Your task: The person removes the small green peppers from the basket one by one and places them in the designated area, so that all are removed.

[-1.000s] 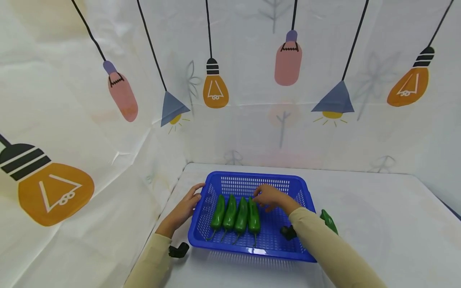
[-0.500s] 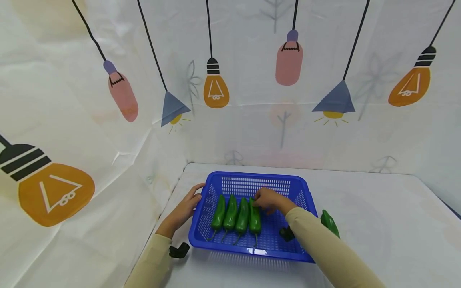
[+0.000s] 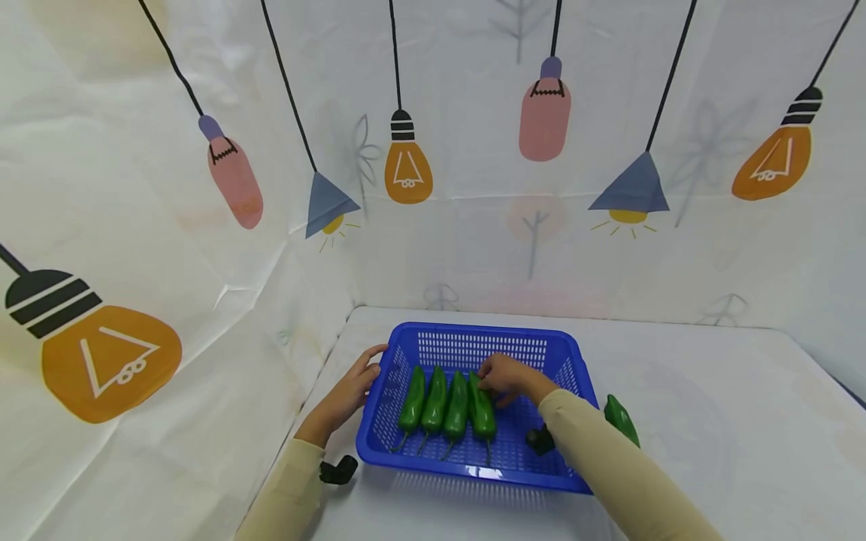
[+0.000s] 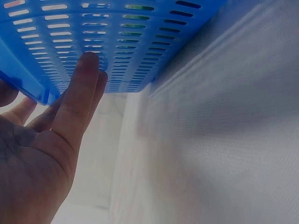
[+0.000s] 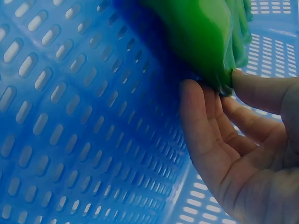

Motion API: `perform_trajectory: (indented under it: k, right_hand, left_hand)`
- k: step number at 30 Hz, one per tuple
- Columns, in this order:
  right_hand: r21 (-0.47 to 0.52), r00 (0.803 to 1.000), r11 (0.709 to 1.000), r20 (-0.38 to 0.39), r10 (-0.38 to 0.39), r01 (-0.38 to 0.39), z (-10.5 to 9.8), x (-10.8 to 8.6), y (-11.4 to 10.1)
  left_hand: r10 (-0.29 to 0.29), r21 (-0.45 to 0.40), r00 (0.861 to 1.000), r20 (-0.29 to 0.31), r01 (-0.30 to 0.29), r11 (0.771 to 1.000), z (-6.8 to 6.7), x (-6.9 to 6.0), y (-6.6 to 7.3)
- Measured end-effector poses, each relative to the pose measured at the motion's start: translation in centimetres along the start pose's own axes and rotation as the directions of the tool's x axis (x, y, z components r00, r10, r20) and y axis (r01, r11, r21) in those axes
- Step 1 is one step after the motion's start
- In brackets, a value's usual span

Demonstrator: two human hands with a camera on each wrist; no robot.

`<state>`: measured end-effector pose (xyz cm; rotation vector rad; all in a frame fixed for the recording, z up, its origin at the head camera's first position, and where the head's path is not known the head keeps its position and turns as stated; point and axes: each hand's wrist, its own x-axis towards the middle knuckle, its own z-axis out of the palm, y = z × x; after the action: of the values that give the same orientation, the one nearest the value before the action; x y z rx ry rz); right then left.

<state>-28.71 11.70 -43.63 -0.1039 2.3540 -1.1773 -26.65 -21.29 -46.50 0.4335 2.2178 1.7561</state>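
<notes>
Four green peppers lie side by side in a blue basket (image 3: 433,467). My right hand (image 3: 509,376) pinches the upper tip of the rightmost pepper (image 3: 483,421), which leans slightly; in the right wrist view, thumb and fingers (image 5: 194,102) of the right hand (image 5: 247,158) meet at the green pepper's tip (image 5: 201,32). At the basket's left rim rests my left hand (image 3: 345,394). The left wrist view shows that hand (image 4: 51,144) with extended fingers (image 4: 79,98) touching the basket's perforated outer wall (image 4: 117,42).
Another green pepper (image 3: 621,421) lies on the white table (image 3: 731,421) right of the basket, partly behind the right sleeve (image 3: 622,473). Behind the table hangs a white cloth (image 3: 473,248) printed with lamps. Black wrist devices sit at both wrists.
The rightmost pepper in the basket has swung its stem end a little to the right. My right hand has come down onto its tip and pinches it. The left hand stays at the rim.
</notes>
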Motion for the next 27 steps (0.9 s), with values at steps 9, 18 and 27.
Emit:
perform_trajectory:
  k: [9, 18, 27]
  right_hand:
    - [-0.005, 0.999, 1.0, -0.045, -0.014, 0.014, -0.6, -0.1, -0.4]
    - [0.029, 0.997, 0.999, -0.07, -0.037, 0.039, -1.6, -0.4, -0.6]
    - [0.094, 0.996, 0.994, -0.068, -0.049, 0.055, -2.6, -1.1, -0.3]
  left_hand:
    - [0.008, -0.017, 1.0, 0.0, -0.008, 1.0, 0.1, 0.0, 0.4]
    - [-0.003, -0.008, 1.0, -0.008, 0.003, 1.0, 0.2, 0.2, 0.6]
    - [-0.01, -0.028, 1.0, -0.004, 0.01, 1.0, 0.2, 0.0, 0.3]
